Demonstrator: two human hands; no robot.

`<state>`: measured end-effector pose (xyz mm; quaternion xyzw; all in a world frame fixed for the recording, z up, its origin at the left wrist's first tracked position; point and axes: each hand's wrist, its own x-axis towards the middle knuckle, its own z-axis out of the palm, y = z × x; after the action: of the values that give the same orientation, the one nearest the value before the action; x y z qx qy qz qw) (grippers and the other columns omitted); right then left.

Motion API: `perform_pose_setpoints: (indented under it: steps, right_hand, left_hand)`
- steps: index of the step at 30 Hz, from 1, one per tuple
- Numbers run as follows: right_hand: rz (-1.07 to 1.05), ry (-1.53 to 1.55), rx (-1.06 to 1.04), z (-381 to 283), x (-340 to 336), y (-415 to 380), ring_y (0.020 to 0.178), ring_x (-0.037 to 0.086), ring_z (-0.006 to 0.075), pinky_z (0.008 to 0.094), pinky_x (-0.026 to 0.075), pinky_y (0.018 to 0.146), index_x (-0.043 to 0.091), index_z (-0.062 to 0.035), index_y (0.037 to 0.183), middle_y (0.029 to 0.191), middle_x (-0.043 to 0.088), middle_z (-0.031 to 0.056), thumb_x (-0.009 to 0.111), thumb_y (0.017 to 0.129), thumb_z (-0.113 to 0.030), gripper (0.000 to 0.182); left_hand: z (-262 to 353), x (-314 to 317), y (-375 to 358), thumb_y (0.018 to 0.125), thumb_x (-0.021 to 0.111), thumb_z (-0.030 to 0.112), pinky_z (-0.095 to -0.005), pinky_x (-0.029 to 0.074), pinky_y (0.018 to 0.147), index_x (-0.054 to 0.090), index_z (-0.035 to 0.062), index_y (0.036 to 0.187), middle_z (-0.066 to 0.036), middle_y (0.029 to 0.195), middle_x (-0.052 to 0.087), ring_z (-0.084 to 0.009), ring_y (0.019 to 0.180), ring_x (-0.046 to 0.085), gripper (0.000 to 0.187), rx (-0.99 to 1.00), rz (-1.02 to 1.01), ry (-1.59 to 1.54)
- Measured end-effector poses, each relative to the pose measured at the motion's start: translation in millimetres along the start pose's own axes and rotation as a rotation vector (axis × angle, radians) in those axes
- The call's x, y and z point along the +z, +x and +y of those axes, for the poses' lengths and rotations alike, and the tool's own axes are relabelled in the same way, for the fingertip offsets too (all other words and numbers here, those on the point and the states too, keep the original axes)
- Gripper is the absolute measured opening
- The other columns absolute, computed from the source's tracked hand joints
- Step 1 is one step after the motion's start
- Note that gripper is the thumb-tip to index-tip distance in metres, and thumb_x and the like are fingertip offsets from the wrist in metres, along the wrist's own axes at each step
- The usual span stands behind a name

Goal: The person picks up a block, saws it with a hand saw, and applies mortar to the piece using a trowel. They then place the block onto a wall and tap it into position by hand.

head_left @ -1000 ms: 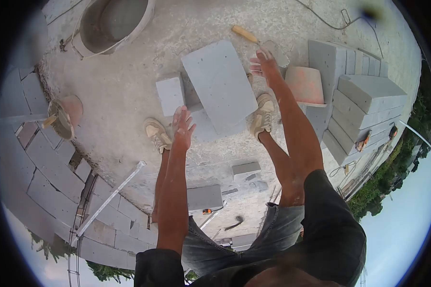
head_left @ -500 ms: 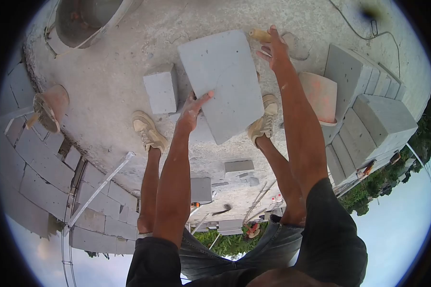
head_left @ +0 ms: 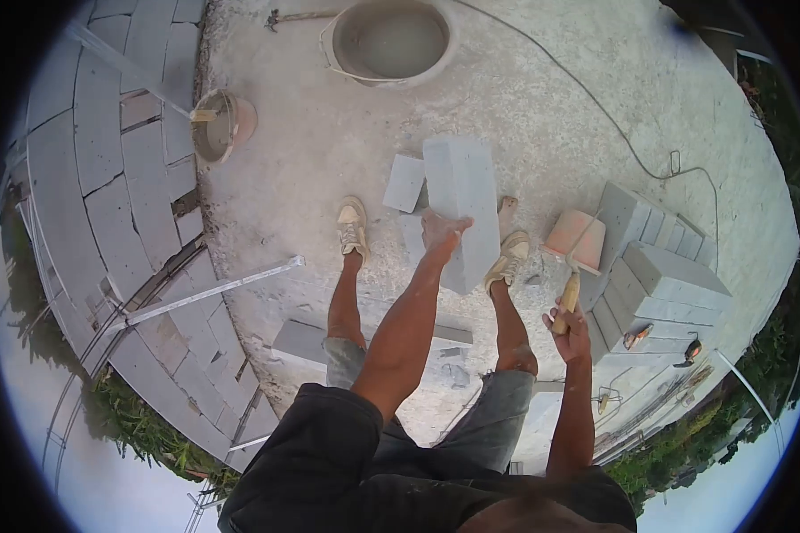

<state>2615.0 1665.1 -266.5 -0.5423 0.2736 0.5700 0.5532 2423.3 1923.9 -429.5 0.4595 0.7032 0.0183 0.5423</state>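
My left hand [head_left: 444, 233] grips the edge of a long grey block [head_left: 467, 195], which stands tilted between my feet with its narrow side showing. Beside it lie a smaller grey block [head_left: 404, 182] and another piece, partly hidden behind my hand. Off to the right, my right hand [head_left: 569, 324] is closed around the wooden handle of a tool [head_left: 571, 293]. The tool's thin metal end points away from me, toward a pinkish bucket [head_left: 576, 235].
A large tub of grey mix [head_left: 391, 80] stands at the far side. A small bucket [head_left: 244, 120] is by the block wall [head_left: 107, 133] at left. Stacked blocks [head_left: 676, 275] stand at right. A cable [head_left: 596, 107] crosses the floor, and a metal bar [head_left: 213, 289] reaches in from the left.
The view has shifted and turned. My right hand has moved from beside the block's far end back toward me, carrying the tool. The large block now shows its narrow side, with my left hand on its edge.
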Motion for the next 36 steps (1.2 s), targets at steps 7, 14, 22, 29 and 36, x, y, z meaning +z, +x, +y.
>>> perform_pose_setpoints:
  steps: [7,14,22,29,36]
  right_hand:
    - [-0.008,-0.34,0.162,39,164,-123,0.078,0.061,0.0172,0.0401,0.054,0.07,0.055,-0.0127,0.114,0.094,0.063,0.0034,0.075,0.089,-0.018,0.033]
    - [-0.115,-0.582,0.109,78,402,-195,0.105,0.062,0.0274,0.0411,0.055,0.084,0.052,-0.0006,0.128,0.123,0.059,0.0108,0.076,0.088,-0.023,0.052]
    - [-0.723,-0.973,-0.059,113,641,-248,0.105,0.066,0.0268,0.0407,0.056,0.089,0.049,-0.0019,0.12,0.131,0.059,0.016,0.074,0.087,-0.013,0.043]
    - [-0.783,-1.184,-0.151,101,691,-220,0.094,0.067,0.0217,0.0359,0.058,0.08,0.05,-0.0049,0.114,0.122,0.064,0.0152,0.075,0.086,-0.017,0.039]
    - [-0.953,-0.847,0.402,187,816,-222,0.107,0.06,0.0165,0.0347,0.052,0.085,0.05,-0.0066,0.119,0.128,0.054,0.0126,0.075,0.087,-0.016,0.042]
  left_hand:
    - [79,-304,-175,0.074,0.083,0.008,-0.0386,0.056,0.085,0.051,-0.0074,0.126,-0.016,0.114,0.066,-0.026,0.101,0.067,0.063,-0.088,-0.013,-0.652]
    - [74,-560,-320,0.069,0.089,0.019,-0.0472,0.053,0.093,0.028,-0.0025,0.14,-0.021,0.127,0.054,-0.033,0.113,0.061,0.096,-0.268,0.22,-1.004]
    - [31,-740,-372,0.062,0.091,0.028,-0.0432,0.047,0.101,0.038,-0.0041,0.14,-0.021,0.125,0.057,-0.0343,0.117,0.058,0.099,-0.026,0.775,-0.622]
    - [68,-877,-421,0.059,0.09,0.028,-0.0417,0.046,0.102,0.045,-0.0044,0.137,-0.022,0.126,0.058,-0.0349,0.116,0.058,0.096,0.016,0.858,-0.092]
    - [103,-824,-428,0.065,0.089,0.019,-0.0422,0.056,0.09,0.038,-0.0055,0.138,-0.02,0.122,0.058,-0.0302,0.105,0.064,0.092,-0.034,0.828,-0.95]
